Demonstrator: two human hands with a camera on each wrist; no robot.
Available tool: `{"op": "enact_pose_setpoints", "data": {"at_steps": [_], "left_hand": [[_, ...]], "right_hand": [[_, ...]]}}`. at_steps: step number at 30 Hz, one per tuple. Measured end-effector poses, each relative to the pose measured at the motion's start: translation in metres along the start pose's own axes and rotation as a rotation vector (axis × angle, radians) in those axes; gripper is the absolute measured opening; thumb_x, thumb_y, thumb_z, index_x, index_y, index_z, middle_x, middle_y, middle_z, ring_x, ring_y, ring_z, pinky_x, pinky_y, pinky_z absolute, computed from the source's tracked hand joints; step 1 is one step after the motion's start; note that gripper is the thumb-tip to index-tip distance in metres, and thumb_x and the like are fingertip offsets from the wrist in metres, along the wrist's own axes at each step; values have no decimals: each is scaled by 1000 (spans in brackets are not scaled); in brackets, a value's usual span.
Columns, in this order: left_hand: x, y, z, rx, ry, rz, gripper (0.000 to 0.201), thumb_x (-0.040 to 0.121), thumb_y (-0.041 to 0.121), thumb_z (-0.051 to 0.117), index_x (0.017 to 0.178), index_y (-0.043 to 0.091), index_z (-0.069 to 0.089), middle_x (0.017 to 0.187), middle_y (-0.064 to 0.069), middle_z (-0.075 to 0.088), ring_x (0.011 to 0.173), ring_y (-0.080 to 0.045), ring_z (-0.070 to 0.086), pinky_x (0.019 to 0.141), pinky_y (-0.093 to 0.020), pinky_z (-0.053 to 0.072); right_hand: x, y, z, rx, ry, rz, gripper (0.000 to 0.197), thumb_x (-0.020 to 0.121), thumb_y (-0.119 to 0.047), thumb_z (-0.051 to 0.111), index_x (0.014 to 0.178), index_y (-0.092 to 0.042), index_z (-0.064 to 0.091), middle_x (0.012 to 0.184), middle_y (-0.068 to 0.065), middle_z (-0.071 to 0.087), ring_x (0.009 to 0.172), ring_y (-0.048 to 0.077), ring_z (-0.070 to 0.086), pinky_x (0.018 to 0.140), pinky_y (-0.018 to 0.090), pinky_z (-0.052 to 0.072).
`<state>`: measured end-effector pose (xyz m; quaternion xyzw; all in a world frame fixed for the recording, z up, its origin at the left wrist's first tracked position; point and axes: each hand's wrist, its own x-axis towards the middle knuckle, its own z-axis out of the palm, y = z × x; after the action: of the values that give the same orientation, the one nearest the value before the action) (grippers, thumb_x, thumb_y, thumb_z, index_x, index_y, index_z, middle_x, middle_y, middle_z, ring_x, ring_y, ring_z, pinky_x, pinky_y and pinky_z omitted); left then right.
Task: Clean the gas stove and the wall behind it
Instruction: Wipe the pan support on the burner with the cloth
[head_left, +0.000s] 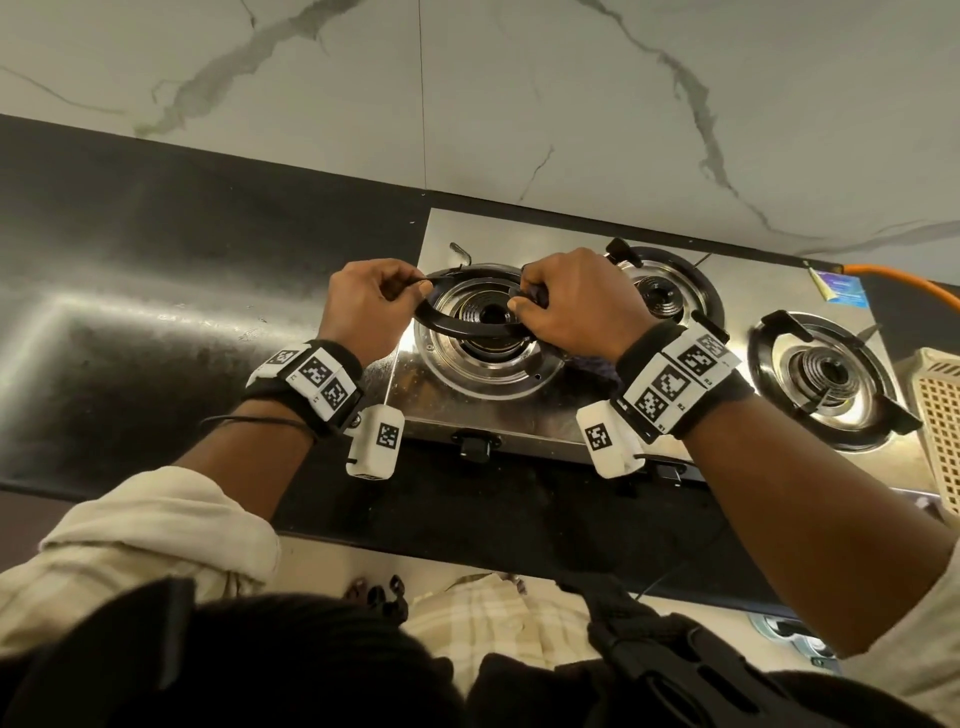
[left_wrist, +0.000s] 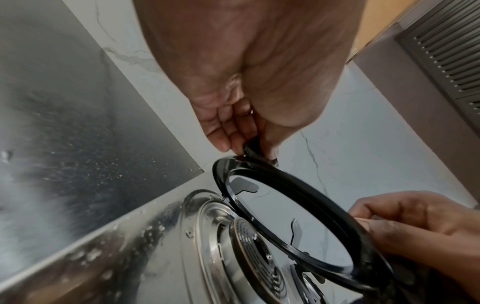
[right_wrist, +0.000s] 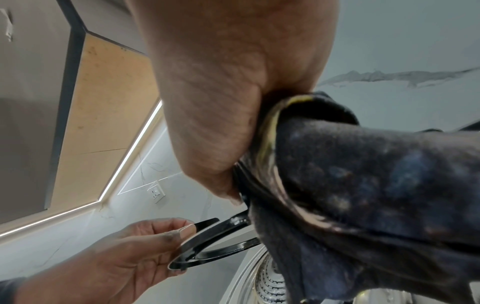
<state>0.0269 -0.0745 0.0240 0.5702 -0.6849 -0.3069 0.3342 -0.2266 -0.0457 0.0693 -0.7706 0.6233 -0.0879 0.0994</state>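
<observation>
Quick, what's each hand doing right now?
Left hand: pinches one side of the black burner ring.
Right hand: grips a dark cloth pressed against the ring's other side.

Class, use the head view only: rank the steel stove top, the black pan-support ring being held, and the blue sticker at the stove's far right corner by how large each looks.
1. Steel stove top, largest.
2. Black pan-support ring, held above the left burner.
3. Blue sticker, smallest.

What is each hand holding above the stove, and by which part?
Left hand pinches the black pan-support ring at its left rim. Right hand holds a dark cloth bunched against the ring's right side.
</observation>
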Motion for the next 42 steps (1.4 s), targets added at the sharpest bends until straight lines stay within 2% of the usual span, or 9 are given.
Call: {"op": "enact_pose_setpoints", "data": {"at_steps": [5,9,18,23,26,29,33,37,42], "left_hand": [[-8,-7,3,16,-24,1,3,96,26,73,97,25,76,81,10,73,73,-3,66,70,-13,51],[-13,-13,5,24,-38,-2,6,96,29,74,97,24,77,82,12,73,74,1,67,67,-3,48],[-27,-17,16,39,-94,-24,8,95,26,75,101,23,77,85,9,74,80,-7,70,74,-18,55],[-37,-29,16,41,-107,-27,9,92,18,77,100,22,77,87,10,74,81,-4,70,69,-3,50],[-37,-31,15,46,-110,-17,8,92,18,77,100,23,77,87,11,73,80,-3,70,69,-4,50],[-35,-30,17,72,-117,11,9,92,20,77,100,24,78,87,11,74,81,-2,69,74,-10,52],[-35,-29,18,68,-111,-3,10,92,20,78,101,23,78,87,11,73,81,-2,69,72,-6,47],[-35,-25,21,62,-118,-15,10,92,21,78,101,22,78,86,9,73,79,-1,68,67,1,44],[-39,-24,28,28,-134,-25,8,92,20,77,97,26,76,81,8,74,70,-6,69,73,-23,58]], "right_hand": [[-8,0,7,-72,6,-19,24,99,-51,60,87,-30,65,71,-14,53,76,14,60,71,32,50],[-13,0,11,-96,-10,-46,24,101,-50,58,95,-28,67,74,-12,53,79,14,59,72,30,41],[-29,15,21,-43,-89,-36,41,101,-60,56,99,-23,75,74,-10,62,68,6,57,63,24,39],[-44,30,15,35,-173,65,43,97,-63,58,97,-24,76,80,-8,68,75,7,62,68,25,50],[-57,39,4,14,-178,131,36,97,-57,63,105,-24,75,93,-8,67,87,10,62,81,33,54],[-70,50,-15,-103,-220,209,25,98,-49,66,106,-26,71,98,-7,64,92,12,58,81,32,47],[-92,70,-43,-126,-247,388,12,95,-43,71,99,-31,71,104,-4,66,97,16,58,88,43,54],[-103,69,-46,13,-129,422,15,96,-48,69,102,-34,71,101,-6,67,92,13,62,72,31,49],[-92,28,2,194,18,356,23,95,-54,66,99,-32,72,90,-14,68,85,5,65,74,30,58]]}}
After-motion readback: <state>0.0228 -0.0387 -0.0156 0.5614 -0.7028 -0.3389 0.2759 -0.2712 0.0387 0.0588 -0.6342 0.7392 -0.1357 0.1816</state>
